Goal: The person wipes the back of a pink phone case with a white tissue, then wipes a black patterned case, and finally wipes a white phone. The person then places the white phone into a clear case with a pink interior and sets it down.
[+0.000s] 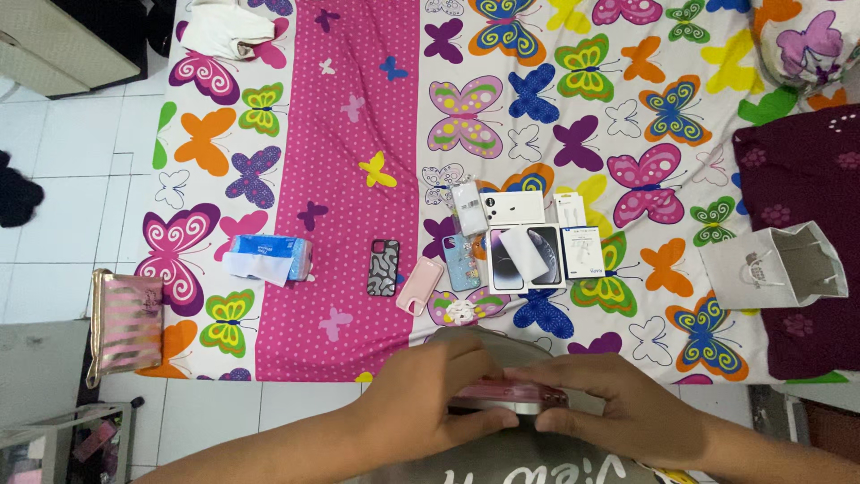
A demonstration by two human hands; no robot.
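Observation:
Both of my hands meet low in the head view, close to my body. My left hand (430,399) and my right hand (618,403) grip the two ends of a flat phone-like object with a pink case (506,394). Beyond them on the butterfly bedsheet (340,134) lie a dark patterned phone case (383,267), a pale pink case (420,285), a glittery blue case (460,261), a phone box (527,258), a white box lid (512,208) and a small white accessory box (580,249).
A blue tissue pack (269,255) lies left of the cases. A white paper bag (775,266) lies on its side at the right by a maroon cloth (797,179). A pink striped pouch (125,323) hangs at the bed's left edge. White tiled floor (72,161) at left.

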